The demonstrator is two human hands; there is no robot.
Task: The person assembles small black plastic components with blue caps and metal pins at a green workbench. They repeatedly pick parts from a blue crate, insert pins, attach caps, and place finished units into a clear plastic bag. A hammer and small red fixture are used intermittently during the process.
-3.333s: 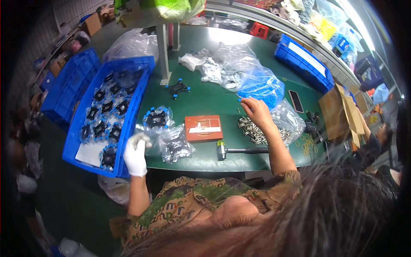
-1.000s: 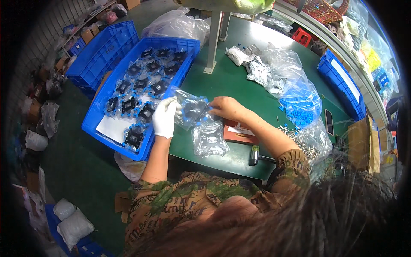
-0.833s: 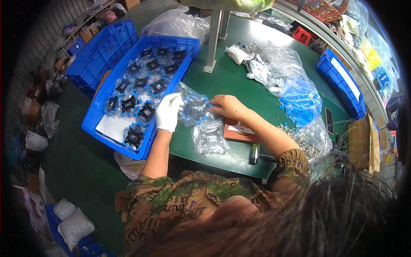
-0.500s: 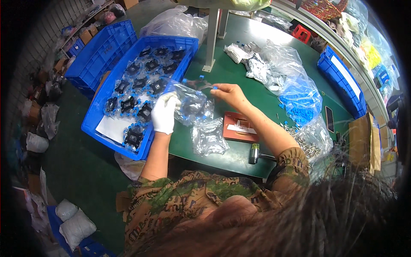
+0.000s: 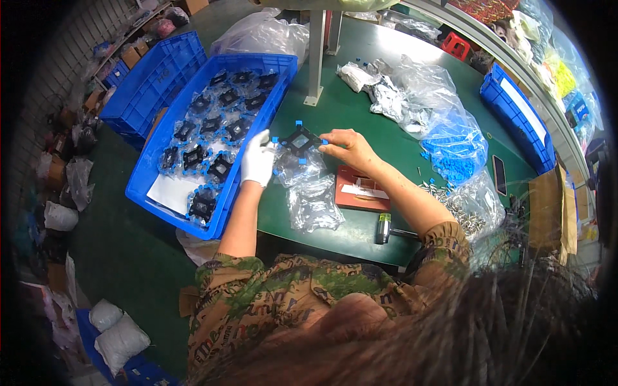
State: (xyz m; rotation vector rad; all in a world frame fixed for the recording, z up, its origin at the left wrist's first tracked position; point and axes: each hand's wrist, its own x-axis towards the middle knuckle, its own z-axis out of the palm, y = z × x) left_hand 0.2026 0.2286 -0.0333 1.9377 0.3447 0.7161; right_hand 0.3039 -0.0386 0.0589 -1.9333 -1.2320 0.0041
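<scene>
The bare right hand [image 5: 349,148] pinches a blue-tipped black frame [image 5: 300,149], whose opposite tip meets the gloved left hand [image 5: 259,161]. A red box [image 5: 360,198] and hammer [image 5: 383,229] lie near the desk's [image 5: 381,134] front edge.

Head-worn fisheye; looks down over the table [image 5: 357,110].

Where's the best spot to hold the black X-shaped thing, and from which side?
Probably the right-hand blue tip, pinched from the right. The black X-shaped thing has slim arms poking outward, and this one points toward the right hand, whose thumb and finger meet it there.
</scene>
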